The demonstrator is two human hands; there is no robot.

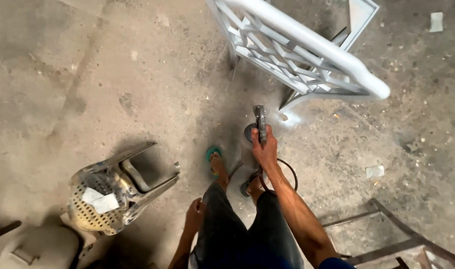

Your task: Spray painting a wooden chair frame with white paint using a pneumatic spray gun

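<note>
My right hand [265,148] grips an angle grinder [260,124], held out in front of me over the concrete floor, its head pointing toward the white metal railing frame [307,55]. A dark cable [288,172] loops from the grinder back past my wrist. My left hand [195,215] hangs beside my left thigh, fingers loosely curled, holding nothing that I can see. Below me are my dark trousers and both feet in green flip-flops [213,154].
An overturned, worn plastic chair [112,192] with white paper pieces on it lies at lower left, with a pale seat [38,246] beside it. A rusty metal frame [387,234] sits at lower right. Paper scraps [375,171] dot the stained floor.
</note>
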